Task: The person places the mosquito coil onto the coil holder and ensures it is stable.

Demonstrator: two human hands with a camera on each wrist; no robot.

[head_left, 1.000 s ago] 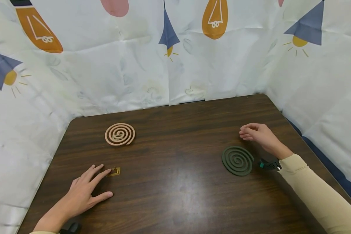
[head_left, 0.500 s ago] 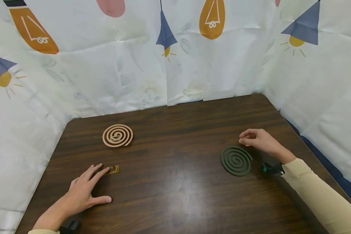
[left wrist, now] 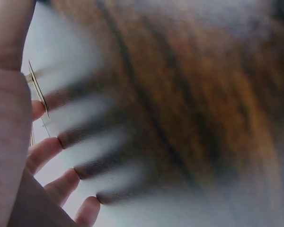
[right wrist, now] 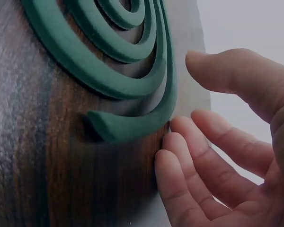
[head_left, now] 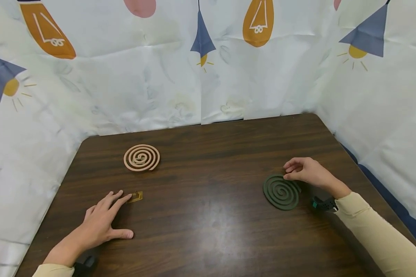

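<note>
A dark green mosquito coil (head_left: 280, 192) lies flat on the right side of the table. My right hand (head_left: 310, 171) hovers at its far edge, thumb tip overlapping the coil in the head view. In the right wrist view the thumb (right wrist: 227, 71) stands apart from the loosely bent fingers, whose tips are at the tabletop beside the coil's outer ring. My left hand (head_left: 100, 223) is spread on the left, fingertips down on the table. Its index fingertip rests on a small brass-coloured metal coil stand (head_left: 140, 196), seen edge-on in the left wrist view.
A tan mosquito coil (head_left: 142, 157) lies at the back left of the dark wooden table (head_left: 208, 161), with a small pale piece at its centre. A white patterned curtain (head_left: 166, 84) encloses the back and both sides.
My right hand has come down and toward me, from beyond the green coil to its far edge, its thumb moving away from the fingers. The left hand stays at the metal stand.
</note>
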